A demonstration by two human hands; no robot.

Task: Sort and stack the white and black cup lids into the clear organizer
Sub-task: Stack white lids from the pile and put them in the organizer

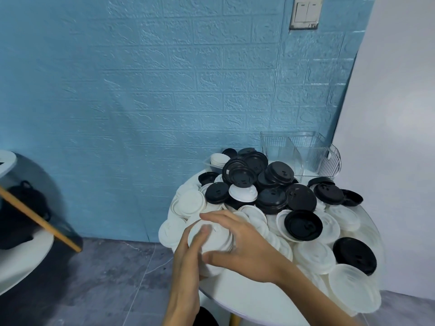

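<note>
A heap of black lids and white lids covers a small round white table. At its near left edge I hold a stack of white lids between both hands. My left hand cups the stack from the left and below, thumb across its top. My right hand wraps it from the right, fingers over the far rim. The clear organizer, ribbed with a divider, stands at the table's back right against the wall, with no lids visible inside.
A blue brick-pattern wall rises behind the table, and a white wall borders the right. A second white table with a wooden leg and a black bag under it stands at far left. The floor is grey stone tile.
</note>
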